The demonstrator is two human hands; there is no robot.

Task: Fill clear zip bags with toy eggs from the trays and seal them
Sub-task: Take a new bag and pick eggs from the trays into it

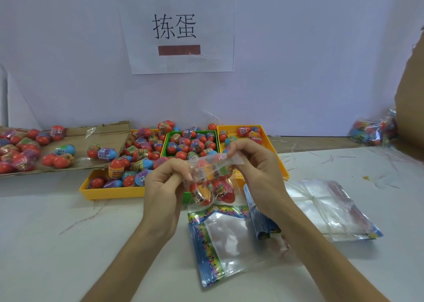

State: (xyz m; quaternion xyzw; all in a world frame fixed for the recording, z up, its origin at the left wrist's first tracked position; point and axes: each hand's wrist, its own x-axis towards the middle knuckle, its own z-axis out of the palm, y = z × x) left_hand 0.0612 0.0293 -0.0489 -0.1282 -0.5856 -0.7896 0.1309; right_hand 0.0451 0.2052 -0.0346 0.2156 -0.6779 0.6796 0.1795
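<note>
While the clear plastic zip bag of red toy eggs [212, 190] hangs above the white table [68, 244], its mouth runs left-right: my left hand [167, 182] pinches the left end, right hand [252, 164] the right end, fingers curled. Behind it a green plastic tray [171, 138], flat empty bags [224, 244] below; nothing seems to block sealing.

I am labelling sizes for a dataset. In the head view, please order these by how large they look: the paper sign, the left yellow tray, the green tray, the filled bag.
1. paper sign
2. left yellow tray
3. filled bag and green tray: not ranked; the tray is partly hidden, the bag is nearer.
</note>
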